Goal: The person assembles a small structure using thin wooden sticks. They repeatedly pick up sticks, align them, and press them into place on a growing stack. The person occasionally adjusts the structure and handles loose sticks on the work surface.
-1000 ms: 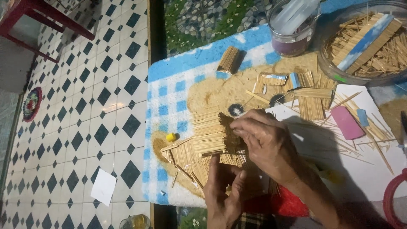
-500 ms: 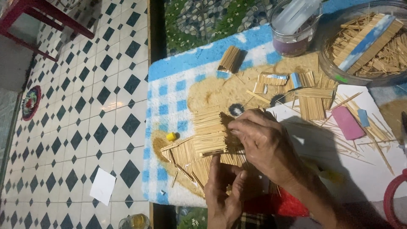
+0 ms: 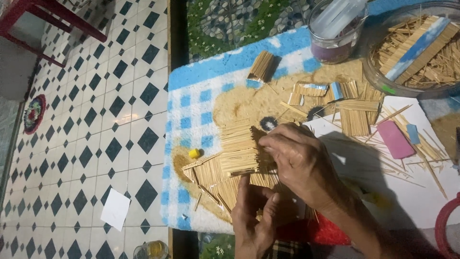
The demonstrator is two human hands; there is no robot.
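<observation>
— Sticks first: where does the stick panel (image 3: 239, 149) lie from your hands?

— It sits just to the left of my right hand (image 3: 299, 160) and just above my left hand (image 3: 254, 216), resting on the blue-checked mat (image 3: 191, 110). My right hand is the nearer one: its fingertips (image 3: 264, 143) touch the panel's right edge.

— Which way does it run?

— Each thin stick in it lies roughly left to right, pointing at my right fingertips and tilted up slightly toward the right. The sticks are stacked one above another, so the panel as a whole stands taller than it is wide, its long side going away from me.

— And your hands, are they gripping anything?

— My right hand curls over the panel's right edge, fingers bent and pinching at the stick ends; I cannot tell whether a single loose stick is caught between them. My left hand reaches up from below, fingers stretched, pressing on the lower sticks (image 3: 211, 184) that fan out under the panel. It clasps nothing that I can see.

— Anything close by?

— A small yellow cap (image 3: 194, 153) lies left of the panel, well clear of both hands. Further stick bundles (image 3: 357, 117) lie beyond my right hand, up and to the right.
</observation>
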